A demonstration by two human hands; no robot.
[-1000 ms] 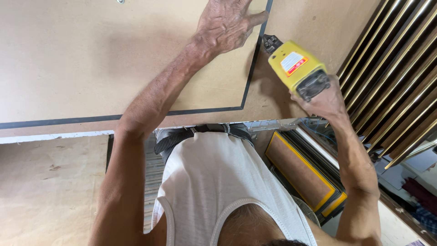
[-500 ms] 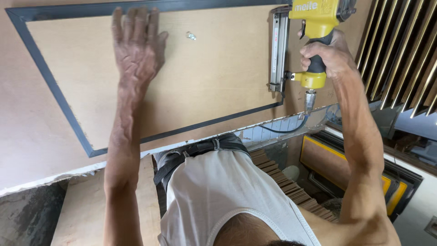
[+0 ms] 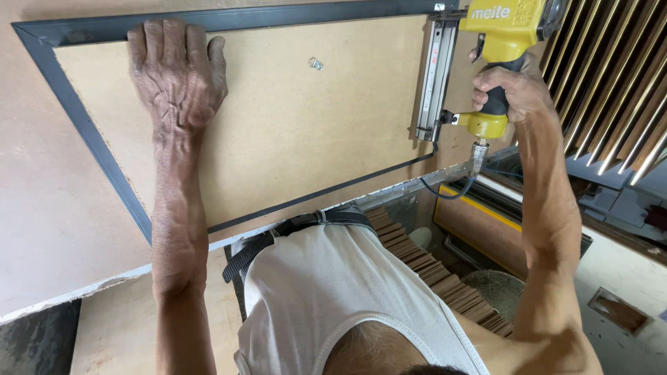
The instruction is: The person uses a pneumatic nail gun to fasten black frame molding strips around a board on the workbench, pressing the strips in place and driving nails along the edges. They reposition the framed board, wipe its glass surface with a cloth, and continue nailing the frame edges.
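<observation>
A picture frame lies face down on a brown worktable, its dark grey rim (image 3: 97, 139) around a tan backing board (image 3: 292, 132). My left hand (image 3: 177, 76) presses flat on the board near the far left corner, fingers touching the rim. My right hand (image 3: 511, 90) grips the black handle of a yellow pneumatic nail gun (image 3: 500, 31). Its long metal magazine (image 3: 434, 76) stands along the frame's right side, the nose at the far right corner. A small metal hanger (image 3: 316, 64) is fixed to the board.
A blue air hose (image 3: 451, 191) hangs from the gun's base. Gold and dark moulding strips (image 3: 618, 90) lean at the right. Below the table edge (image 3: 104, 285) are stacked wood strips (image 3: 417, 257), a yellow-edged frame (image 3: 479, 222) and a fan grille (image 3: 497, 292).
The view has shifted so the frame's far edge shows. My left hand slid toward the far left corner. The nail gun turned upright and moved to the frame's far right corner.
</observation>
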